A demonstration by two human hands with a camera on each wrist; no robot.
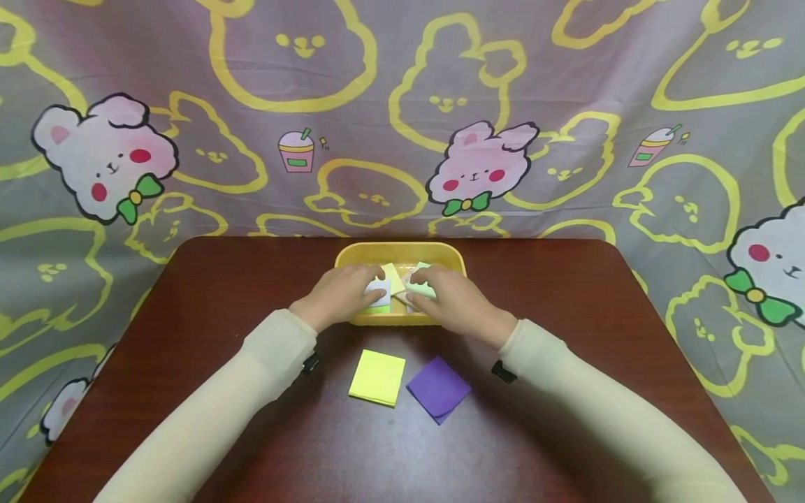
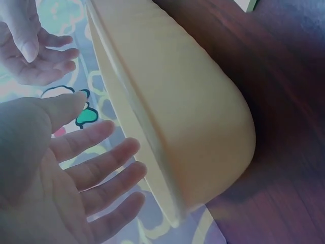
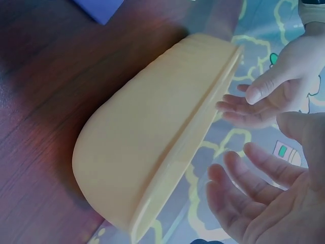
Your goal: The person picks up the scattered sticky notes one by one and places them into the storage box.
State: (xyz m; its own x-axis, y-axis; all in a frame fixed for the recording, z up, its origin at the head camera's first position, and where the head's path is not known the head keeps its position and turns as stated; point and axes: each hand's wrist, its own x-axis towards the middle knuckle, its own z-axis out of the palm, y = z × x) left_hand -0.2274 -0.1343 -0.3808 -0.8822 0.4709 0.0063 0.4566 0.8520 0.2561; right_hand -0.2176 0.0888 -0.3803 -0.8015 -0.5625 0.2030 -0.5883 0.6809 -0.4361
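A yellow plastic basket [image 1: 396,321] stands at the far side of the table, with several pads of sticky notes inside, among them a pale yellow one [image 1: 394,278] and a pale green one [image 1: 420,285]. Over its left end hovers my left hand [image 1: 339,292], fingers loosely bent and nothing in them. My right hand [image 1: 458,297] faces it over the right end, likewise holding nothing. In the left wrist view the left fingers spread near the basket's rim [image 2: 139,119]. Nearer me lie a bright yellow sticky-note pad [image 1: 378,377] and a purple one [image 1: 438,389].
The dark brown wooden table [image 1: 251,433] carries everything. Right behind its back edge hangs a grey cloth [image 1: 377,140] with yellow outlines and cartoon rabbits, which also runs down both sides.
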